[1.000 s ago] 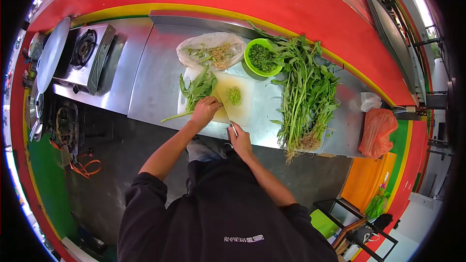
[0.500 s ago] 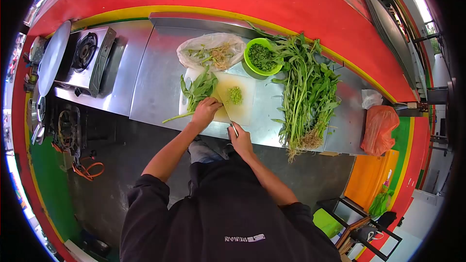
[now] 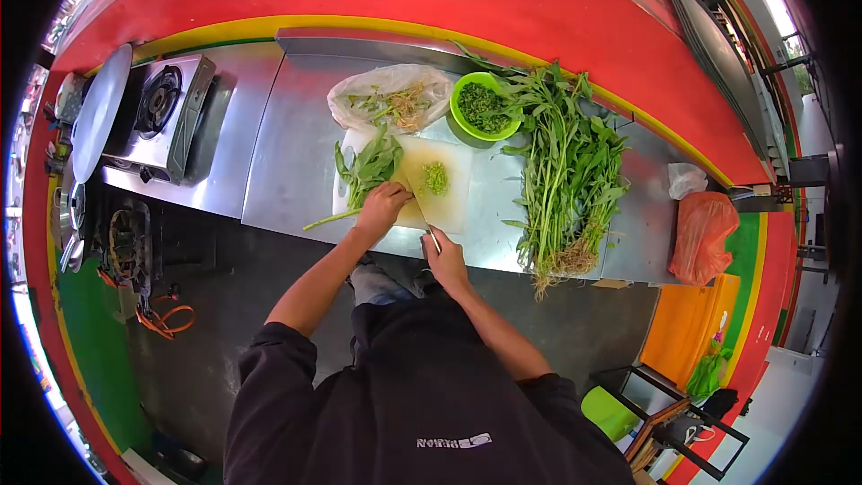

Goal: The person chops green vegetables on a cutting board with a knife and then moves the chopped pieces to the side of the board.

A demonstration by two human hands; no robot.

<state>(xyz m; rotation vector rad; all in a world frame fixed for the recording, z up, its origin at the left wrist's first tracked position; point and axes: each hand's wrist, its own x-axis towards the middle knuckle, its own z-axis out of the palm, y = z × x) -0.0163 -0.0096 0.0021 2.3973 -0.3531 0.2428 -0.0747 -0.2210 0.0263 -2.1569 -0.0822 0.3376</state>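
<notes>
My left hand [image 3: 386,204] is closed on a bunch of leafy greens [image 3: 373,164] lying on a white cutting board [image 3: 456,202]. Its fingertips are at the cut end, right beside the blade. In my right hand [image 3: 444,259] is the handle of a knife [image 3: 419,207], whose blade points up and left across the board. A small heap of chopped greens [image 3: 435,178] lies just right of the blade. Behind the board stands a lime-green bowl [image 3: 463,128] with chopped dark greens [image 3: 483,108] in it.
A clear plastic bag [image 3: 346,94] of root trimmings lies behind the board. To the right, a large pile of uncut leafy stems [image 3: 566,171] covers the steel counter [image 3: 292,148]. A gas stove [image 3: 171,117] stands far left, an orange plastic bag [image 3: 705,233] far right.
The view has shifted very slightly. Both hands, the knife and the greens keep nearly the same places on the board.
</notes>
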